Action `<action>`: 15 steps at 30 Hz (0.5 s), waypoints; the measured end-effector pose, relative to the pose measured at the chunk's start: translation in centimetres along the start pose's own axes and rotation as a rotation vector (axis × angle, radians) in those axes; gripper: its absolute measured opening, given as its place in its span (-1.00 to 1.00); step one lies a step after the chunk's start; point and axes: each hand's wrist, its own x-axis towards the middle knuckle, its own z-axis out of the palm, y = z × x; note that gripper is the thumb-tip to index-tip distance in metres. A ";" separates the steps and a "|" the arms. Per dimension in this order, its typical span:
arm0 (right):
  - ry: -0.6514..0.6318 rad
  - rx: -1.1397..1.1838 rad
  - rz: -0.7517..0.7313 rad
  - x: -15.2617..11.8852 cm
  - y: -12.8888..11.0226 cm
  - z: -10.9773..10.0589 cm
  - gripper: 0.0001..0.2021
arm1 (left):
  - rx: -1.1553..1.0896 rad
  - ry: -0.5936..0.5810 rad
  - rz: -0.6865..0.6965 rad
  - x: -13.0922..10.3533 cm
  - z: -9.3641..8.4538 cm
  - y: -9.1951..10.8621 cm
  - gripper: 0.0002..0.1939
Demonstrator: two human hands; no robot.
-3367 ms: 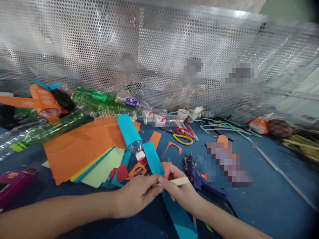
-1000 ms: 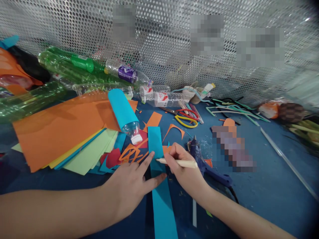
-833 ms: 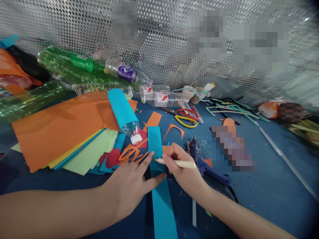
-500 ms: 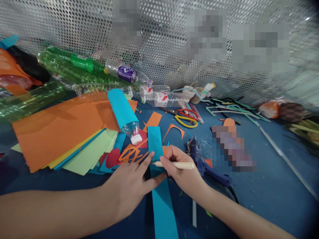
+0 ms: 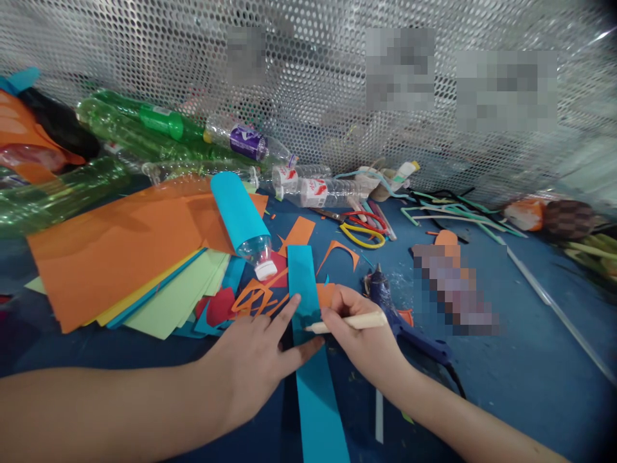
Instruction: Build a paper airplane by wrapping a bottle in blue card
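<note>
A long blue paper strip (image 5: 322, 405) lies lengthwise in front of me on the dark blue table. My left hand (image 5: 260, 354) rests on it with index finger and thumb spread, pressing the strip down. A cream-coloured marker pen (image 5: 359, 321) is pinched in my right hand (image 5: 361, 331), its tip over the strip between my left finger and thumb. Just beyond the strip's left side lies a clear plastic bottle (image 5: 264, 257) wrapped in blue paper (image 5: 241, 212), white cap towards me.
Orange paper sheets (image 5: 120, 244) and other coloured sheets lie left. A blue glue gun (image 5: 419, 334) sits right of my right hand, scissors (image 5: 364, 235) behind it. Plastic bottles (image 5: 250, 141) line the perforated metal wall (image 5: 318, 64). A glue stick (image 5: 379, 415) lies near the front.
My right hand has moved slightly right, bringing the pen tip away from my left index finger across the strip. My left hand stays nearly in place.
</note>
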 end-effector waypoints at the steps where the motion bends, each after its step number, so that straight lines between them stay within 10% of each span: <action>1: 0.010 -0.002 0.003 0.0 -0.1 0.0 -0.77 | 0.001 -0.010 0.000 0.0 -0.1 0.0 -0.07; 15: 0.120 -0.096 -0.065 0.3 0.3 -0.6 -0.75 | -0.007 -0.012 0.010 0.0 -0.6 0.1 -0.16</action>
